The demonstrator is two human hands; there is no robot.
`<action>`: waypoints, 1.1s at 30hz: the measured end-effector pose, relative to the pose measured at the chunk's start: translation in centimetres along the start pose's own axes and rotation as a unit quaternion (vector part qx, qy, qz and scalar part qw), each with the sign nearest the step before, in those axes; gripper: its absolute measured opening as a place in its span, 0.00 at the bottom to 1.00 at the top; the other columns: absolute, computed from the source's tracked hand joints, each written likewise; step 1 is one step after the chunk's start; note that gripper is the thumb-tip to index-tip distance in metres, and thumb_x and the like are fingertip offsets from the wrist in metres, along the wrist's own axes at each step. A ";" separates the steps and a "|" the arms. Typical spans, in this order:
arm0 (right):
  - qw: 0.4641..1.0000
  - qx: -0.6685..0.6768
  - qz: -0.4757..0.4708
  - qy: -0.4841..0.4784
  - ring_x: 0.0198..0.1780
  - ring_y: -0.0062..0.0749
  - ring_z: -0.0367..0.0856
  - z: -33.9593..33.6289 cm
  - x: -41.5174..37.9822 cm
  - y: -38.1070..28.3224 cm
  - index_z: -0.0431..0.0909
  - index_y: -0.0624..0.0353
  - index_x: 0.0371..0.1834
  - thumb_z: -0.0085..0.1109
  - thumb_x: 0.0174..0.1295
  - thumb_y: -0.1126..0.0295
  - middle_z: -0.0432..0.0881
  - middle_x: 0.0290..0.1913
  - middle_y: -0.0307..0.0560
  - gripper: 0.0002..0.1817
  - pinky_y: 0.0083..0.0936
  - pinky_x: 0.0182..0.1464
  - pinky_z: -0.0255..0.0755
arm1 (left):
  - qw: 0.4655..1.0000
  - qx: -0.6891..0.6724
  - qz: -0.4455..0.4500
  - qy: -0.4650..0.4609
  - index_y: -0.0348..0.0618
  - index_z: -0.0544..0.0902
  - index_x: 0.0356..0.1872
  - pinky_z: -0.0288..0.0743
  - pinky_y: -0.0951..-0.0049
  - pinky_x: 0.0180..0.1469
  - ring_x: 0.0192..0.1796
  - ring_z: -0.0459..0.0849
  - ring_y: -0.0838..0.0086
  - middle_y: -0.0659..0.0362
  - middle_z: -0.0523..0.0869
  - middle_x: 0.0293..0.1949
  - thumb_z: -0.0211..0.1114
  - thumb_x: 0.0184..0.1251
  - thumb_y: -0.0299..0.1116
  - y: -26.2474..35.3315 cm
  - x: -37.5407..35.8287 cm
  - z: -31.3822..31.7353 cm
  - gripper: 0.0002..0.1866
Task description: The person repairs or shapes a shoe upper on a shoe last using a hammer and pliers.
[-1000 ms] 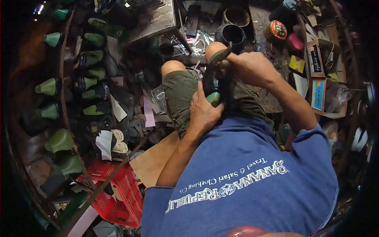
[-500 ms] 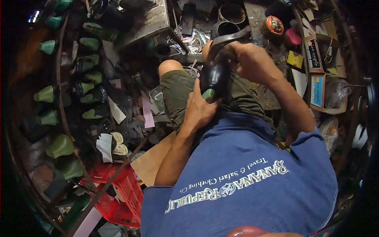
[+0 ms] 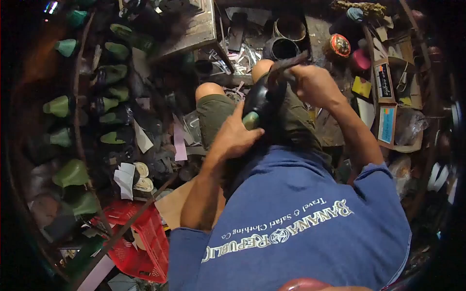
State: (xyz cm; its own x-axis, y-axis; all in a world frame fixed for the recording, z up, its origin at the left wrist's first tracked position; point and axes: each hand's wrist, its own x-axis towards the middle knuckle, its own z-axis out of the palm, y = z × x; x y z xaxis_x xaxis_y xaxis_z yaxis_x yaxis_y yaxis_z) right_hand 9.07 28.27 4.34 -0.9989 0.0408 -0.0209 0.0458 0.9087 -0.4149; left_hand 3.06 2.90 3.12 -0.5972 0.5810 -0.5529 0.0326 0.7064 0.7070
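Observation:
A black shoe (image 3: 259,97) rests over my lap, with the green shoe last (image 3: 251,121) showing inside its opening. My left hand (image 3: 236,136) is wrapped round the heel end, thumb and fingers pressed to either side of the last. Over the far end of the shoe, my right hand (image 3: 314,85) is closed in a fist round a dark hammer (image 3: 290,63). Its long curved head lies against or just over the shoe and is blurred. The fist hides most of the handle.
Racks on the left carry several shoes on green lasts (image 3: 57,106). A red plastic crate (image 3: 158,252) stands at lower left, near a wooden table (image 3: 194,31). Scraps litter the floor by a round black container (image 3: 284,48). Cardboard boxes (image 3: 387,119) line the right.
The hammer and my right hand have come slightly lower and to the right. My left hand and the shoe have shifted a little left and tilted; the whole view has moved slightly.

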 end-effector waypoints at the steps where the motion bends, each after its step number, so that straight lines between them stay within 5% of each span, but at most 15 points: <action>1: 1.000 -0.001 0.003 -0.007 0.37 0.53 0.84 -0.2 -0.4 0.0 0.78 0.52 0.50 0.62 0.55 0.70 0.84 0.33 0.55 0.17 0.41 0.39 0.77 | 0.999 0.028 0.027 -0.034 0.35 0.55 0.72 0.69 0.56 0.62 0.58 0.77 0.43 0.34 0.78 0.53 0.72 0.51 0.42 0.2 -0.3 -0.9 0.50; 3: 0.961 0.229 0.157 0.009 0.40 0.51 0.84 -1.0 -0.3 0.1 0.79 0.55 0.51 0.63 0.58 0.66 0.85 0.36 0.56 0.17 0.39 0.41 0.77 | 0.991 0.131 0.040 -0.008 0.39 0.55 0.73 0.69 0.54 0.61 0.58 0.76 0.42 0.35 0.77 0.54 0.73 0.50 0.43 0.6 -0.3 -2.4 0.51; 5: 0.967 0.221 0.115 0.057 0.39 0.49 0.85 -1.5 -0.1 0.7 0.79 0.57 0.50 0.64 0.60 0.63 0.85 0.37 0.56 0.16 0.36 0.41 0.77 | 0.960 0.269 0.076 -0.019 0.45 0.56 0.74 0.69 0.52 0.60 0.58 0.76 0.41 0.36 0.76 0.55 0.74 0.47 0.45 0.3 0.2 -3.3 0.51; 7: 0.986 0.083 0.096 0.110 0.39 0.47 0.86 -2.9 0.9 0.3 0.79 0.57 0.50 0.63 0.60 0.63 0.85 0.37 0.56 0.17 0.34 0.42 0.77 | 0.967 0.242 0.067 -0.034 0.48 0.57 0.74 0.69 0.52 0.60 0.57 0.75 0.41 0.36 0.75 0.55 0.75 0.47 0.45 -1.3 1.0 -3.1 0.51; 8: 0.986 0.074 0.101 0.110 0.35 0.25 0.84 -4.0 1.0 -0.8 0.79 0.64 0.47 0.65 0.60 0.68 0.86 0.35 0.52 0.15 0.27 0.38 0.76 | 0.971 0.221 0.086 -0.027 0.47 0.57 0.74 0.69 0.52 0.60 0.57 0.75 0.41 0.36 0.76 0.55 0.75 0.47 0.45 -1.5 1.0 -3.0 0.52; 11: 0.971 0.192 0.043 0.137 0.37 0.30 0.85 -3.8 2.6 -1.9 0.78 0.65 0.47 0.66 0.60 0.68 0.86 0.36 0.55 0.16 0.28 0.39 0.76 | 0.975 0.200 0.098 -0.009 0.44 0.58 0.73 0.67 0.55 0.62 0.59 0.75 0.43 0.37 0.76 0.56 0.75 0.44 0.43 -2.0 1.0 -2.2 0.52; 12: 0.959 0.243 -0.013 0.143 0.38 0.50 0.85 -0.3 3.8 -0.1 0.79 0.53 0.50 0.66 0.57 0.64 0.85 0.38 0.54 0.18 0.34 0.40 0.78 | 0.975 0.202 0.093 0.007 0.41 0.60 0.72 0.66 0.58 0.64 0.61 0.74 0.46 0.37 0.76 0.57 0.76 0.42 0.41 -2.0 1.1 -2.0 0.52; 15: 0.993 -0.064 -0.026 -0.098 0.38 0.51 0.85 0.9 4.6 -1.5 0.80 0.48 0.46 0.59 0.58 0.65 0.85 0.34 0.52 0.13 0.38 0.38 0.78 | 0.981 0.175 0.080 0.013 0.40 0.61 0.71 0.66 0.58 0.64 0.61 0.74 0.46 0.37 0.76 0.56 0.77 0.41 0.42 -1.1 0.8 -2.0 0.52; 21: 0.997 -0.003 -0.049 0.051 0.33 0.55 0.83 0.2 5.2 -1.1 0.75 0.52 0.42 0.55 0.59 0.67 0.82 0.29 0.56 0.09 0.46 0.33 0.75 | 0.984 0.173 0.050 -0.010 0.40 0.62 0.70 0.65 0.59 0.65 0.63 0.73 0.46 0.36 0.74 0.58 0.76 0.43 0.41 -1.3 0.9 -2.2 0.50; 23: 0.997 0.058 -0.026 0.040 0.35 0.56 0.83 1.5 4.3 -0.8 0.76 0.52 0.44 0.56 0.59 0.67 0.83 0.31 0.57 0.11 0.46 0.34 0.75 | 0.984 0.171 0.052 -0.015 0.40 0.62 0.70 0.65 0.60 0.65 0.63 0.73 0.47 0.37 0.73 0.59 0.76 0.43 0.40 -1.0 1.0 -2.4 0.49; 25: 0.996 -0.034 -0.002 -0.085 0.37 0.54 0.84 1.5 4.0 -0.9 0.78 0.50 0.48 0.56 0.56 0.71 0.84 0.34 0.57 0.15 0.46 0.38 0.77 | 0.983 0.173 0.055 -0.018 0.41 0.62 0.70 0.65 0.60 0.66 0.64 0.72 0.48 0.37 0.73 0.61 0.76 0.43 0.40 -0.9 1.1 -2.8 0.49; 27: 0.989 -0.099 0.000 -0.111 0.36 0.54 0.84 0.3 4.7 -0.7 0.78 0.49 0.47 0.56 0.54 0.73 0.84 0.33 0.56 0.16 0.45 0.38 0.77 | 0.985 0.143 0.085 -0.033 0.40 0.65 0.68 0.66 0.61 0.65 0.63 0.74 0.50 0.38 0.74 0.60 0.76 0.43 0.39 -1.2 1.4 -3.0 0.47; 31: 0.999 0.007 0.018 0.040 0.37 0.50 0.84 -1.5 4.2 -1.6 0.76 0.50 0.45 0.57 0.58 0.68 0.84 0.33 0.53 0.11 0.43 0.36 0.77 | 0.988 0.108 0.110 -0.031 0.41 0.64 0.68 0.69 0.56 0.61 0.59 0.76 0.46 0.37 0.78 0.53 0.75 0.41 0.44 -2.0 2.0 -2.7 0.49; 33: 0.998 0.034 -0.003 0.044 0.38 0.52 0.84 1.0 3.6 -0.6 0.76 0.47 0.46 0.57 0.58 0.67 0.84 0.34 0.53 0.12 0.44 0.37 0.76 | 0.984 0.136 0.113 0.004 0.39 0.71 0.64 0.68 0.61 0.63 0.59 0.78 0.53 0.43 0.79 0.56 0.77 0.43 0.38 -1.2 1.6 -2.8 0.42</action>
State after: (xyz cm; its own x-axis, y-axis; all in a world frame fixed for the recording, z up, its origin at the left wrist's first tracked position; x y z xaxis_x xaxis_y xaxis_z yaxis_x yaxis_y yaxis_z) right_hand 5.42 27.45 3.65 -0.9954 0.0745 0.0611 0.0365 0.8785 -0.4763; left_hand -0.14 1.80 2.61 -0.5569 0.7332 -0.3903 0.3786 0.6423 0.6664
